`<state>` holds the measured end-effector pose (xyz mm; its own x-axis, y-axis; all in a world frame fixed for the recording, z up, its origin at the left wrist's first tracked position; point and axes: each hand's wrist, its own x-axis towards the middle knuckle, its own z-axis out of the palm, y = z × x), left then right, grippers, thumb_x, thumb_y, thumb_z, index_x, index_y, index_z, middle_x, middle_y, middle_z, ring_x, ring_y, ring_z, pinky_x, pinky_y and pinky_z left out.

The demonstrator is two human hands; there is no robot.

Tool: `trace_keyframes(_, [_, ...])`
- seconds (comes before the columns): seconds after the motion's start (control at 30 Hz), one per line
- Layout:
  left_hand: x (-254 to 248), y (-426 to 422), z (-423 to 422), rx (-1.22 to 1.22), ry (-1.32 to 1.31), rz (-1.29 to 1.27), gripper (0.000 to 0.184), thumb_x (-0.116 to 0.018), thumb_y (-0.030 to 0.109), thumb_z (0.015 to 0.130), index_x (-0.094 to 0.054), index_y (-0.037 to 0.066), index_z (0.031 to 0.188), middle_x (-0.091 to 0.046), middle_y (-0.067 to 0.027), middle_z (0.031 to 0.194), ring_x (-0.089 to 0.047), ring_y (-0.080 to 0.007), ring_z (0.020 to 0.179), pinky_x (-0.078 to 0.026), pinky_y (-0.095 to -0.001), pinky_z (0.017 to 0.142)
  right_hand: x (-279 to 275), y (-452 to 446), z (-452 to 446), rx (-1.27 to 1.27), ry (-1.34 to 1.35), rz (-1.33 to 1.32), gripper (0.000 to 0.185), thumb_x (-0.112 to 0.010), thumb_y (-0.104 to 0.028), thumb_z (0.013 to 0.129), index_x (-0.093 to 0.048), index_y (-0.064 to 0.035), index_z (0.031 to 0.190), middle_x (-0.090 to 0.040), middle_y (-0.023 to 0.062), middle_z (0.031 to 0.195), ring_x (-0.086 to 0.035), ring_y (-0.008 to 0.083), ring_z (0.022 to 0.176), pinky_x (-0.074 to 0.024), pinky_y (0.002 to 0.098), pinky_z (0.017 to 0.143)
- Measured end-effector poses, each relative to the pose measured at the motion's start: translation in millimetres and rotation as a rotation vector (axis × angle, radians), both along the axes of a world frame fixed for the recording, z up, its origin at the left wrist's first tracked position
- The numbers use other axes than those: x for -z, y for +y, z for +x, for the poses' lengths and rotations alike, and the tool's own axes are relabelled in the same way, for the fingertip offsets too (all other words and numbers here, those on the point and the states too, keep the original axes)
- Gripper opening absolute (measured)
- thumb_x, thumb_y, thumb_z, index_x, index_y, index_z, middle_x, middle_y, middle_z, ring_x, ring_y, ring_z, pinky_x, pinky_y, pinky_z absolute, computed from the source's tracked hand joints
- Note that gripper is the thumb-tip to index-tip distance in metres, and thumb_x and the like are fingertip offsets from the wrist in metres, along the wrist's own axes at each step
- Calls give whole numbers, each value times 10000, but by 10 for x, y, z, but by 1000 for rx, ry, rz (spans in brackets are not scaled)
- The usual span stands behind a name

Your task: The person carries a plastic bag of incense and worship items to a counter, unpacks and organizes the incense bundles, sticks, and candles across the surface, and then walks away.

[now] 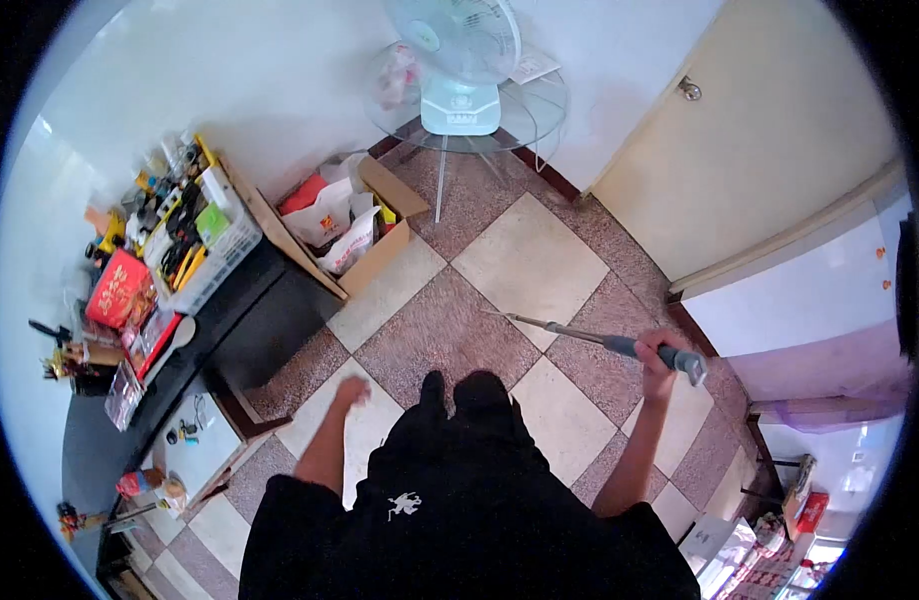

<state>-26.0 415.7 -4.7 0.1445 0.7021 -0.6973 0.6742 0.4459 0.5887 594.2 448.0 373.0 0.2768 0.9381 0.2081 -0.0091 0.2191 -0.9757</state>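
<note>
My right hand [658, 362] is wrapped round the dark grey handle of a thin metal pole [570, 332]. The pole slants up to the left over the tiled floor [530, 265], its thin tip left of the handle. My left hand [354, 392] hangs over a pale floor tile, apart from the pole and touching nothing visible. Its fingers look curled, but they are blurred, and whether they are closed is unclear.
An open cardboard box [377, 255] with bags stands by the left wall, beside a black desk [245, 335] bearing a crowded basket [220, 262]. Ahead, a fan [461, 105] stands on a glass table [540, 110]. A door [750, 140] is at the right.
</note>
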Motion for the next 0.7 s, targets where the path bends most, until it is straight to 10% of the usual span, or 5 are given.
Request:
trace_keyframes(0.13, [-723,2164,245,-614,-386,147,266,-550,268,965,-651,30,1030,-674,-89,799,-661,-204,701,-545,-349,653,528,972,79,155,49,-70,260,-684,17,695,-449,-93,693,-450,8,696,-436,127,655,-344,261,617])
trace_keyframes(0.4, [-1765,4675,701,-1056,-524,306,195,-587,207,952,-586,62,1081,-637,-35,859,-598,-135,707,-514,-312,607,275,3086,371,370,139,-81,257,-598,27,810,-405,-112,713,-385,-4,660,-364,93,601,-296,228,576])
trace_keyframes(0.7, [-1759,7415,75,-679,202,866,594,-719,498,847,-654,-43,1086,-681,-241,1110,-654,-388,1064,-510,-424,913,634,4100,488,647,-7,-140,317,-699,-37,871,-455,-141,697,-396,-40,616,-383,85,549,-331,243,534])
